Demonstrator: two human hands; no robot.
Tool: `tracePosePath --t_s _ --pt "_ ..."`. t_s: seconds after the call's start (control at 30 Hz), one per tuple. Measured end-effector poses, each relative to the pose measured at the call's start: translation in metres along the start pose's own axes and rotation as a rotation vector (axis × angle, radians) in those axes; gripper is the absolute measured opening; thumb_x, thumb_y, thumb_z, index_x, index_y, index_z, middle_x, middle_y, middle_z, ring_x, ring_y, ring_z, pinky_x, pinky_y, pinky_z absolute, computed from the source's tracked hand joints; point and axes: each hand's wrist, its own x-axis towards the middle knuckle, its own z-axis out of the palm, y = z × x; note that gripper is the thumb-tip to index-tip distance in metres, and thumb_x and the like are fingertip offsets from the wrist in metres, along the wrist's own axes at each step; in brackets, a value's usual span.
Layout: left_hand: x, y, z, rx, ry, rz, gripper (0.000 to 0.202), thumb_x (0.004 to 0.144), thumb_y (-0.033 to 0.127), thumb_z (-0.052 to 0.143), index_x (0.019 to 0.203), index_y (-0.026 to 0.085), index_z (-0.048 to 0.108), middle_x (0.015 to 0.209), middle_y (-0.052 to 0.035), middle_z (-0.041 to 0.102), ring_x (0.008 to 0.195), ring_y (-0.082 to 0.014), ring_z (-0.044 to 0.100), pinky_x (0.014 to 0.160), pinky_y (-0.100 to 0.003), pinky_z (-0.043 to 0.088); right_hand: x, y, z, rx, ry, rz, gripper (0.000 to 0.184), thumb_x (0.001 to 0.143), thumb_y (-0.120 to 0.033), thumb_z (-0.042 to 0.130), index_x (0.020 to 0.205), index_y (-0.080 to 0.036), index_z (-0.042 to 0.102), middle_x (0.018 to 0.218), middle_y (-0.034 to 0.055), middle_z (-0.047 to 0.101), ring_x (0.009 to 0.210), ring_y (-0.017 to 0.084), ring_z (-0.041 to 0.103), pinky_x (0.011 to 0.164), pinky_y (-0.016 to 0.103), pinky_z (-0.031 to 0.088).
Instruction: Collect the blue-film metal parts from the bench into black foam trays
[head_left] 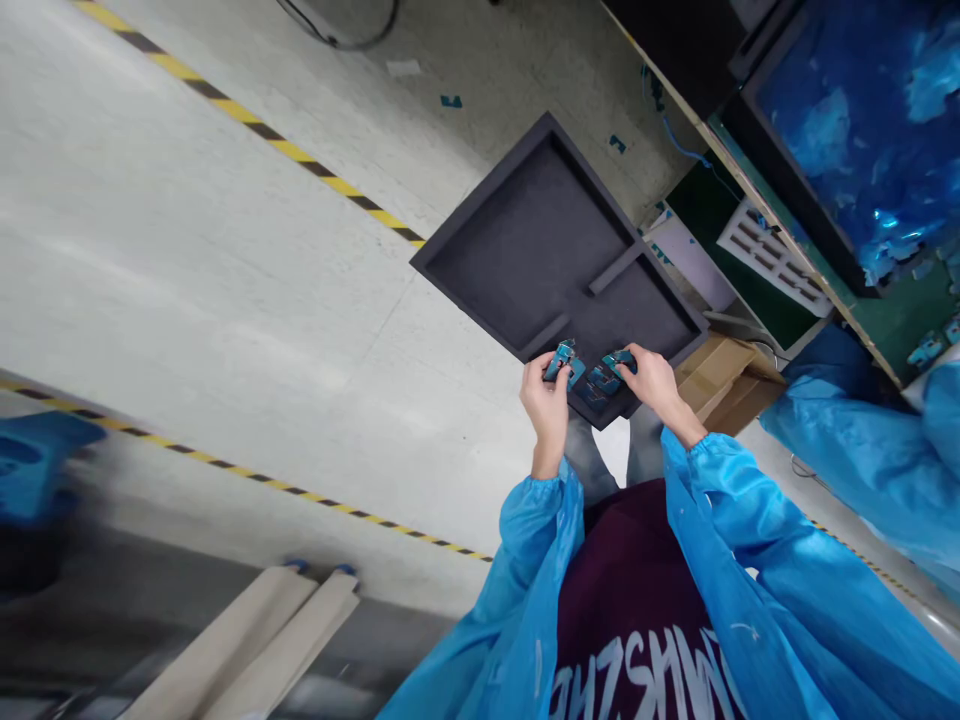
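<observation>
My left hand is closed on a small teal part with metal bits, over the near corner of a dark grey tray. Another small teal part is pinched between the thumb and fingers of my right hand, a little to the right over the same tray. Several similar teal parts lie in the tray's near corner between my hands. The exact kind of these parts is too small to tell. Two short dividers stick inward from the tray's sides.
A workbench at the right holds a dark box with blue plastic film. An open cardboard box stands beside the tray. Next to me is another person's blue sleeve. Yellow-black tape and teal scraps mark the floor.
</observation>
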Motion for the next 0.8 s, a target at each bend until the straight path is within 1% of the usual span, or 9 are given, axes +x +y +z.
tracePosePath --t_s 0.1,0.23,0.37,0.43,0.53,0.57,0.63,0.7,0.8 --pt "-0.002 0.000 0.000 -0.031 0.004 -0.035 0.028 0.090 0.030 0.080 0.117 0.023 0.077 0.120 -0.0083 0.076 0.110 -0.0230 0.072 0.092 -0.032 0.058 -0.005 0.002 0.007 0.013 0.030 -0.079 0.019 0.102 -0.026 0.065 0.119 -0.025 0.074 0.127 0.0107 0.073 0.114 0.029 0.070 0.090 0.038 0.060" --pt "-0.003 0.004 -0.003 -0.135 0.033 -0.108 0.032 0.085 0.033 0.084 0.115 0.023 0.077 0.117 -0.0075 0.078 0.109 -0.0228 0.074 0.097 -0.034 0.060 -0.010 0.007 0.010 0.012 0.059 -0.121 0.022 0.103 -0.025 0.061 0.121 -0.026 0.075 0.127 0.0126 0.068 0.125 0.031 0.064 0.096 0.042 0.062" --pt "-0.003 0.010 -0.006 -0.231 0.067 -0.151 0.036 0.080 0.031 0.088 0.113 0.021 0.076 0.113 -0.0078 0.078 0.108 -0.0233 0.075 0.099 -0.036 0.061 -0.002 0.017 -0.002 0.095 0.132 -0.126 0.028 0.106 -0.027 0.053 0.126 -0.024 0.072 0.126 0.0128 0.068 0.123 0.031 0.066 0.110 0.046 0.058" --pt "-0.004 0.012 -0.005 -0.246 0.058 -0.154 0.036 0.079 0.031 0.088 0.112 0.021 0.075 0.111 -0.0074 0.078 0.106 -0.0233 0.075 0.100 -0.037 0.062 0.005 0.022 -0.010 0.104 0.139 -0.156 0.032 0.104 -0.023 0.050 0.130 -0.024 0.069 0.126 0.0132 0.070 0.123 0.031 0.067 0.112 0.047 0.056" --pt "-0.003 0.013 0.002 -0.275 0.030 -0.150 0.037 0.078 0.033 0.088 0.110 0.021 0.074 0.108 -0.0067 0.078 0.102 -0.0222 0.075 0.100 -0.037 0.062 0.013 0.027 -0.019 0.119 0.115 -0.159 0.043 0.097 -0.014 0.052 0.138 -0.022 0.062 0.125 0.0120 0.074 0.118 0.029 0.069 0.108 0.045 0.057" --pt "-0.003 0.013 0.006 -0.290 0.023 -0.151 0.038 0.078 0.033 0.089 0.110 0.020 0.074 0.107 -0.0065 0.078 0.101 -0.0218 0.076 0.100 -0.037 0.062 0.014 0.028 -0.020 0.120 0.099 -0.153 0.045 0.095 -0.012 0.053 0.138 -0.021 0.061 0.122 0.0111 0.075 0.115 0.028 0.070 0.106 0.044 0.057" --pt "-0.001 0.013 0.014 -0.316 0.009 -0.158 0.040 0.077 0.034 0.089 0.110 0.020 0.072 0.106 -0.0065 0.078 0.100 -0.0216 0.076 0.100 -0.037 0.062 0.014 0.029 -0.022 0.101 0.077 -0.169 0.041 0.094 -0.012 0.053 0.132 -0.022 0.064 0.120 0.0103 0.075 0.114 0.028 0.069 0.104 0.043 0.057" --pt "0.001 0.012 0.022 -0.326 -0.008 -0.162 0.040 0.077 0.033 0.089 0.111 0.020 0.071 0.106 -0.0068 0.078 0.101 -0.0218 0.077 0.101 -0.038 0.062 0.012 0.029 -0.021 0.062 0.087 -0.216 0.033 0.097 -0.013 0.053 0.125 -0.023 0.067 0.124 0.0118 0.072 0.119 0.029 0.067 0.107 0.044 0.056" --pt "0.005 0.013 0.029 -0.314 -0.023 -0.142 0.037 0.079 0.032 0.089 0.110 0.021 0.071 0.107 -0.0069 0.078 0.102 -0.0219 0.077 0.100 -0.038 0.062 0.009 0.028 -0.020 0.037 0.096 -0.259 0.033 0.099 -0.015 0.051 0.125 -0.023 0.069 0.125 0.0132 0.070 0.122 0.030 0.064 0.110 0.046 0.056"
